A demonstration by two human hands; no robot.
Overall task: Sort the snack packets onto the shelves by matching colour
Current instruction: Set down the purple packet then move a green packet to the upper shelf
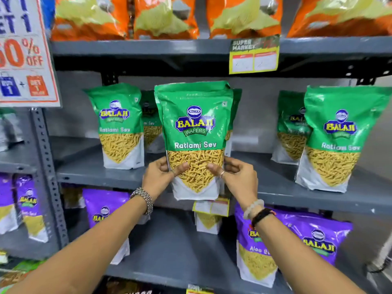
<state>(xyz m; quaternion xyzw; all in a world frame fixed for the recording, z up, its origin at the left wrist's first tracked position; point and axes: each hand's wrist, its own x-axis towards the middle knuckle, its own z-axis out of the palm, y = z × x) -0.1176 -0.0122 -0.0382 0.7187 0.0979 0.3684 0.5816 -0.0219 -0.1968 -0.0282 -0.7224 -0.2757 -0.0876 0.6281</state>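
Note:
A green Ratlami Sev packet (194, 124) is held upright in front of the middle grey shelf (101, 172). My left hand (159, 177) grips its lower left edge and my right hand (239, 177) grips its lower right edge, thumbs on the front. Its bottom hangs below the shelf's front lip. Other green packets stand on the same shelf: one to the left (118, 124), one just behind the held packet, and two to the right (339, 136). Purple packets (314, 242) stand on the shelf below, and orange packets (163, 15) fill the shelf above.
A discount sign (25, 52) hangs at the upper left on the rack's upright post. A yellow price tag (253, 55) hangs from the top shelf edge, another (211, 205) from the middle shelf edge. More purple packets (29, 206) stand on the neighbouring rack at left.

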